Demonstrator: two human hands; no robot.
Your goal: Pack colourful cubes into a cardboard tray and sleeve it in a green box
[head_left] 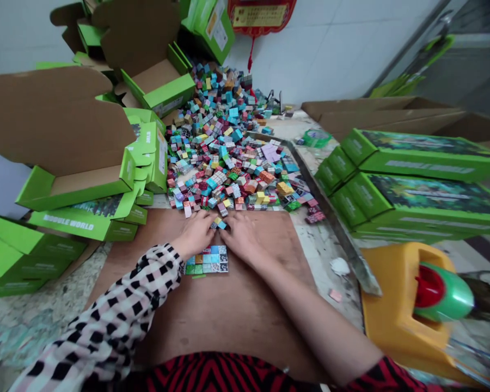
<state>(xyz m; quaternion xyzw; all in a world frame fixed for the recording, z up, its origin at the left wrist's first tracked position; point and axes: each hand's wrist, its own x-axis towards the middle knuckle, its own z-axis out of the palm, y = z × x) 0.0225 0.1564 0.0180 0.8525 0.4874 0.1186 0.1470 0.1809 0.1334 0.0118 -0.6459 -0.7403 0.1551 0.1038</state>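
Right at the near edge of a loose heap of colourful little blocks [228, 174], both hands come close together. The left hand [198, 231] and the right hand [243, 234] have their fingers curled down around a few small yellow and blue blocks [219, 223] lying between them; whether either one grips a block or merely touches it, I cannot tell. Just below, partly hidden by the left hand and its checked sleeve [147, 283], a flat grid of blocks [206, 261] sits on a brown board [228, 321] — mostly blue and green, with a black-and-white column at its right side.

The board lies on a stained, whitish bench [320, 253]. To the left, green boxes [85, 190] pile up, several with brown lids raised. On the right, a metal bar [359, 261] runs slantwise along the heap and past the board — beyond it stand stacked closed green boxes [424, 207] and, nearer, a yellow tape dispenser [392, 313] with a green and red roll [451, 294]. A lone pink block [335, 295] rests near the dispenser.
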